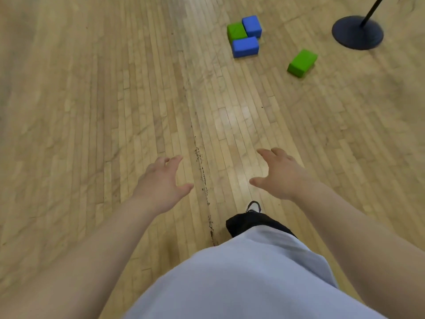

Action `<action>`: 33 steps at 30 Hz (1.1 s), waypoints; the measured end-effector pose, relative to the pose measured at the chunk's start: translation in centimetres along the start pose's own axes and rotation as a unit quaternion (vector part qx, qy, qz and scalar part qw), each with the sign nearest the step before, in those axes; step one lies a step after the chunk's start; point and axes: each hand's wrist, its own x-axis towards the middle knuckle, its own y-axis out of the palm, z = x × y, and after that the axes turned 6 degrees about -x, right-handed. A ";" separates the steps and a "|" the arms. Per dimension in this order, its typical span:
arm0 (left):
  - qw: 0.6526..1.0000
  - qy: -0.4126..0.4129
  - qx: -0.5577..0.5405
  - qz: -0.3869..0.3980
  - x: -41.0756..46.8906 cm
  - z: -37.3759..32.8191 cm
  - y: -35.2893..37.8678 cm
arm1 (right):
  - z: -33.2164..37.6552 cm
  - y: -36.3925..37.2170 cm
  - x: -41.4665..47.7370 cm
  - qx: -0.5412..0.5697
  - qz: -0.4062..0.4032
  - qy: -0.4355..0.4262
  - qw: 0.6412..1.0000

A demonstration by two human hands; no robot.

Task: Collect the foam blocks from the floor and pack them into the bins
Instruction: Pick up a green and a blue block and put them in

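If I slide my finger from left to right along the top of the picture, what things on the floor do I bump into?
clump of three blocks (one green, two blue, touching) → lone green block → round black stand base

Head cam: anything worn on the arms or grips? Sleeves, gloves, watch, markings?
Nothing is worn on either. The left grip and right grip have no gloves, and no rings or markings are visible. The left forearm and right forearm show no sleeves, watch or bands within the frame. Below them are a pale grey-blue top and a dark trouser leg.
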 end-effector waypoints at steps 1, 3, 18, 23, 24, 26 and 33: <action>1.000 -0.002 0.003 0.002 2.0 -1.7 -0.5 | -1.1 -1.7 1.9 -0.005 0.003 -0.001 1.000; 1.000 -0.004 -0.004 0.007 5.3 -5.0 -1.5 | -3.0 -5.1 5.2 -0.014 0.009 -0.006 1.000; 0.999 0.003 -0.018 0.047 36.8 -17.9 -9.4 | -11.4 -21.7 32.5 0.011 0.032 0.036 0.999; 0.996 0.009 -0.008 0.085 51.8 -21.3 -14.3 | -11.7 -28.5 45.4 0.035 0.041 0.061 0.997; 0.995 0.012 0.000 0.094 54.5 -22.1 -15.7 | -11.5 -30.2 47.9 0.034 0.044 0.062 0.996; 0.993 0.029 0.025 0.109 59.8 -23.8 -18.7 | -11.0 -33.6 52.8 0.039 0.043 0.059 0.997; 0.992 0.034 0.028 0.119 75.5 -29.9 -26.6 | -11.3 -43.9 67.4 0.048 0.043 0.056 0.996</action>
